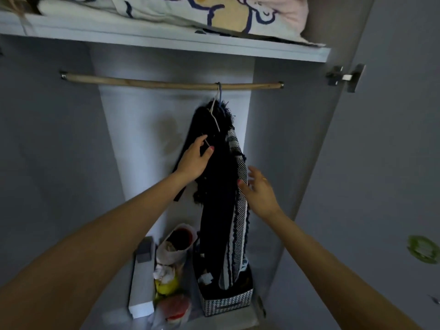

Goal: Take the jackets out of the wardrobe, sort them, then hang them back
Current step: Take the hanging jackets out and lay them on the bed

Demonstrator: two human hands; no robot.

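Two jackets hang from the wooden rail (142, 82) inside the wardrobe, toward its right end. One is a dark fringed jacket (214, 177) on a white wire hanger (214, 110). Behind it to the right hangs a black-and-white woven jacket (240, 210). My left hand (194, 158) rests on the dark jacket's left shoulder, thumb and fingers around the fabric. My right hand (258, 190) is spread open beside the woven jacket, its thumb touching the edge.
A shelf (166, 41) above the rail holds folded bedding (190, 13). On the wardrobe floor stand a checked basket (226, 303), a white box (141, 282) and bags of small items (173, 248). The open door (392, 163) is at the right.
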